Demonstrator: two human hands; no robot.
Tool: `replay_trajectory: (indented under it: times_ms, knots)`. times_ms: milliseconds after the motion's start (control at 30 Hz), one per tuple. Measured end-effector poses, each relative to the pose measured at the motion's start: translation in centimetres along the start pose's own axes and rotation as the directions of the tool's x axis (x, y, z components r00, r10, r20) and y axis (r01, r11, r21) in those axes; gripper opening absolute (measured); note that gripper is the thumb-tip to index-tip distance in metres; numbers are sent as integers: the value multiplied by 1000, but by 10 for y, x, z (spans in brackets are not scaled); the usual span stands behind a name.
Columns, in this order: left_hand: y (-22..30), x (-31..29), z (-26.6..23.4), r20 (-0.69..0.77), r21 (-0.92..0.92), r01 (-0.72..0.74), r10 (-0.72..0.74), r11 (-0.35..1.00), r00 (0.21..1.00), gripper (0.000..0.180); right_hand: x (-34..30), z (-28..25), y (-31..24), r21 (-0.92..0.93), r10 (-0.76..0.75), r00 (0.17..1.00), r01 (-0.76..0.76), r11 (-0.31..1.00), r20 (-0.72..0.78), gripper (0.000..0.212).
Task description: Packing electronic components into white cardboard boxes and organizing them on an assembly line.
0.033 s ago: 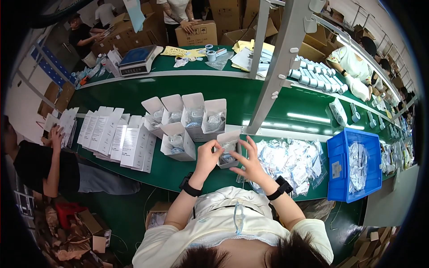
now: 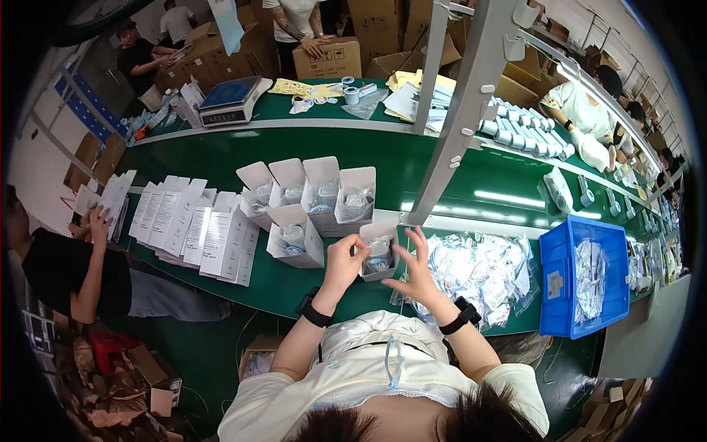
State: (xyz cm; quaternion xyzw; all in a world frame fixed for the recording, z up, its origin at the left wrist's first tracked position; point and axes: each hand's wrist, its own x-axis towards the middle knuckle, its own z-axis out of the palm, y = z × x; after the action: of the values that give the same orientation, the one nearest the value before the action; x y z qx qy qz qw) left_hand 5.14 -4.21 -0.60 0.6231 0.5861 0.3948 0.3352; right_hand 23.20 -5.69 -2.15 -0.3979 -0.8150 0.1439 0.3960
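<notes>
A small white carton [image 2: 381, 250] with its flap up stands on the green table in front of me, a clear plastic bag pushed inside it. My left hand [image 2: 343, 259] grips the carton's left side. My right hand [image 2: 417, 271] rests against its right side with fingers spread. Several more open white cartons [image 2: 317, 191] holding bagged items stand just behind and to the left. One lone open carton [image 2: 294, 236] sits beside my left hand.
Closed white boxes [image 2: 193, 225] stand in rows at the left. A heap of clear bags [image 2: 482, 274] lies at the right, beside a blue bin [image 2: 582, 287]. A grey metal post [image 2: 460, 118] rises behind. A seated person [image 2: 77, 272] works at the left.
</notes>
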Motion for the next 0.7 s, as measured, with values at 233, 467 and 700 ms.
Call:
replay_trajectory:
  times_ms: [233,467,700]
  knots:
    - [0,-12,-7,-305,-214,-306,234,928,923,24,-31,60,41,310,340,919,-389,868,201,101]
    - [-58,-29,-73,-747,361,-5,293,932,596,45,-19,78,27,195,343,928,-367,910,146,96]
    - [-93,-22,-81,-573,-176,102,-187,979,798,30,6,140,3,200,318,916,-369,908,244,93]
